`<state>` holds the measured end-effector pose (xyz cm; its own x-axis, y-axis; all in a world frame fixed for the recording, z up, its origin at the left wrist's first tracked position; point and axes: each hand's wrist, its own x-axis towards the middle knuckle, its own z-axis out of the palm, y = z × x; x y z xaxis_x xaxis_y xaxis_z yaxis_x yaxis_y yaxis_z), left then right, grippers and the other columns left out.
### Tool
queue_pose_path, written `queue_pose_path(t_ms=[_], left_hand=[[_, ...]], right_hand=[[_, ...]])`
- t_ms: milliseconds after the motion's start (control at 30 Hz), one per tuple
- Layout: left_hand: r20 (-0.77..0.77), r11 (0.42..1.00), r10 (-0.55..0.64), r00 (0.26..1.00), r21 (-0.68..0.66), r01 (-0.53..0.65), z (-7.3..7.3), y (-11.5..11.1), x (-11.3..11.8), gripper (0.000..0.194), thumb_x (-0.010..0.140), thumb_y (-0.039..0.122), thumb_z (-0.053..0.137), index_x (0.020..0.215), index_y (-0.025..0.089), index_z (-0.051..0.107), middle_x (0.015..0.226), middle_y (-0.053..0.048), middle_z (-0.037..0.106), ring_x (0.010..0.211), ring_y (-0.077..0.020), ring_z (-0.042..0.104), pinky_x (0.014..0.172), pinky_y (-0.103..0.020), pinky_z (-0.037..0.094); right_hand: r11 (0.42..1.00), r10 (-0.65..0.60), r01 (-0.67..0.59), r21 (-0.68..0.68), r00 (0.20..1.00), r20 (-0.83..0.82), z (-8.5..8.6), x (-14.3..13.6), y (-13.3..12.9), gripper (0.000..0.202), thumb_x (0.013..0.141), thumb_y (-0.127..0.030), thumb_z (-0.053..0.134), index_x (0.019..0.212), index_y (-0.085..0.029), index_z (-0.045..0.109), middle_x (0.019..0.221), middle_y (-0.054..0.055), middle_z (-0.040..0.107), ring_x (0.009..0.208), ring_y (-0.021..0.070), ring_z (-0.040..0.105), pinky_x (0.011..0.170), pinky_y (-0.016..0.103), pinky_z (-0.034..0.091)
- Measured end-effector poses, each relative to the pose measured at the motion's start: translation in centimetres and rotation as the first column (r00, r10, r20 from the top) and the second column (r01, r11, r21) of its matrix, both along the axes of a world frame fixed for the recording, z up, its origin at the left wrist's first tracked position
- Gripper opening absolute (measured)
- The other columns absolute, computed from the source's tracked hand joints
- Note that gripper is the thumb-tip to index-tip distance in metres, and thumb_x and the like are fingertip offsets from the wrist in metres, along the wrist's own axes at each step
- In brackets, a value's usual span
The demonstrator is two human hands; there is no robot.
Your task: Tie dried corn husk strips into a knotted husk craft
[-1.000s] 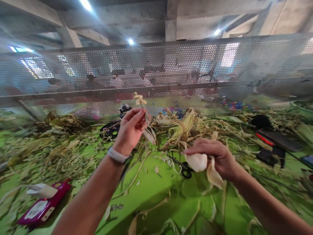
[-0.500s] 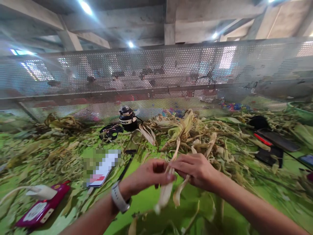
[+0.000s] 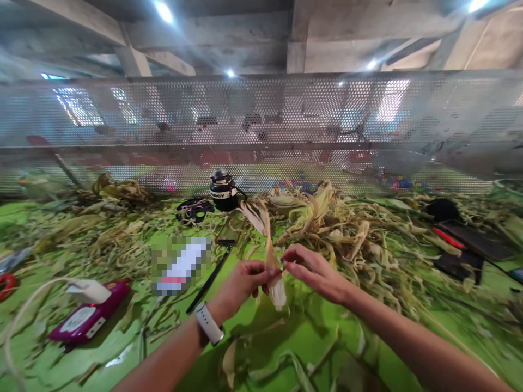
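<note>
My left hand point(image 3: 251, 280), with a white watch on its wrist, pinches a pale dry corn husk point(image 3: 279, 294) between thumb and fingers. The husk stands nearly upright, its narrow tip pointing up and its broad end hanging below the fingers. Just right of it is my right hand point(image 3: 316, 275), fingers apart and fingertips close to the husk's edge; whether they touch it I cannot tell. Beyond my hands lies a heap of dry husks point(image 3: 314, 207). Loose husk strips point(image 3: 286, 362) are scattered on the green tabletop point(image 3: 253, 345) below.
Left are a purple power strip point(image 3: 92, 316) with a white charger point(image 3: 87, 291), a blurred-out phone-like object point(image 3: 183, 267) and a black stick point(image 3: 210, 280). A black jar-shaped bottle point(image 3: 223, 190) stands behind, before a perforated metal screen point(image 3: 261, 109). Dark devices point(image 3: 469, 239) lie right.
The husk has moved slightly left and turned more upright in my left hand. My right hand has let go of it, and a second husk strip no longer hangs beneath that hand.
</note>
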<state>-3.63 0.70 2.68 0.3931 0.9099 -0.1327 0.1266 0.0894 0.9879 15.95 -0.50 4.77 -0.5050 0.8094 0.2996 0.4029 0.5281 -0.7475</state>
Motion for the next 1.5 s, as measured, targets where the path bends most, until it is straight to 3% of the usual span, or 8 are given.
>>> queue_pose_path(t_ms=[133,367,533,733,933,1067,1200,1500], left_hand=[[0.084,0.996,-0.071,0.994,-0.055,0.076,0.1,-0.6,1.4,0.039,0.055,0.045,0.078,0.071,0.016,0.059,0.057,0.003,0.060,0.045,-0.0101,0.052,0.042,-0.021,0.034],[0.139,0.999,-0.009,0.990,0.046,0.002,-0.7,0.2,1.9,0.037,0.065,0.051,0.069,0.061,0.017,0.052,0.050,0.005,0.051,0.042,-0.0091,0.047,0.041,-0.021,0.034],[0.089,0.983,0.025,0.996,0.181,-0.041,-2.1,0.0,2.0,0.030,0.079,0.046,0.056,0.070,0.018,0.055,0.060,0.004,0.051,0.053,-0.0101,0.046,0.049,-0.022,0.037],[0.172,0.950,0.066,0.983,0.291,-0.114,-2.6,-0.8,2.5,0.021,0.085,0.037,0.051,0.095,0.019,0.049,0.081,-0.001,0.058,0.073,-0.0142,0.056,0.063,-0.024,0.045],[0.283,0.897,0.244,0.927,0.298,-0.327,-2.6,-1.4,2.7,0.023,0.086,0.031,0.050,0.107,0.022,0.044,0.073,0.004,0.053,0.060,-0.0106,0.048,0.057,-0.021,0.040],[0.219,0.871,0.205,0.954,0.404,-0.280,-2.3,-1.4,2.1,0.013,0.086,0.028,0.050,0.093,0.020,0.057,0.086,-0.001,0.058,0.081,-0.0141,0.054,0.073,-0.024,0.043],[0.212,0.964,0.035,0.977,0.252,-0.089,-2.0,-1.5,1.7,0.020,0.084,0.031,0.055,0.099,0.020,0.058,0.094,-0.003,0.060,0.083,-0.0148,0.055,0.074,-0.025,0.044],[0.424,0.994,0.101,0.900,0.000,-0.112,-2.3,-0.6,1.4,0.044,0.064,0.025,0.077,0.100,0.019,0.052,0.069,0.006,0.054,0.065,-0.0084,0.052,0.063,-0.019,0.042]], right_hand=[[0.988,-0.153,0.153,0.032,0.988,-0.009,-1.2,-0.9,0.2,0.018,0.083,-0.029,0.055,0.071,-0.016,0.055,0.065,-0.001,0.055,0.061,0.0116,0.049,0.057,0.023,0.039],[0.965,-0.256,0.245,-0.090,0.956,-0.144,-2.1,-0.4,0.8,0.018,0.083,-0.030,0.053,0.070,-0.017,0.050,0.062,-0.003,0.048,0.059,0.0110,0.045,0.055,0.023,0.037],[0.953,-0.161,0.088,-0.291,0.958,-0.239,-2.5,-0.7,0.6,0.031,0.083,-0.046,0.053,0.071,-0.018,0.045,0.061,-0.004,0.045,0.053,0.0091,0.044,0.048,0.021,0.037],[0.940,0.002,-0.080,-0.331,0.974,-0.228,-2.9,-1.3,-0.3,0.038,0.084,-0.055,0.048,0.076,-0.018,0.045,0.068,-0.003,0.044,0.058,0.0096,0.048,0.052,0.023,0.043],[0.893,-0.080,-0.085,-0.441,0.936,-0.343,-2.7,-1.4,-0.2,0.043,0.078,-0.059,0.054,0.072,-0.018,0.043,0.064,-0.005,0.043,0.053,0.0076,0.045,0.048,0.020,0.037],[0.872,-0.075,-0.109,-0.478,0.934,-0.349,-2.6,-1.5,-0.3,0.041,0.078,-0.058,0.055,0.073,-0.018,0.043,0.063,-0.006,0.042,0.053,0.0072,0.044,0.048,0.020,0.037],[0.920,-0.019,-0.099,-0.380,0.956,-0.293,-3.1,-1.4,-0.6,0.039,0.082,-0.055,0.051,0.077,-0.017,0.046,0.069,-0.004,0.042,0.057,0.0080,0.044,0.051,0.021,0.040],[0.893,0.073,-0.192,-0.408,0.954,-0.291,-3.5,-1.1,-0.5,0.029,0.087,-0.045,0.049,0.080,-0.017,0.045,0.073,-0.003,0.041,0.058,0.0085,0.045,0.052,0.022,0.045]])
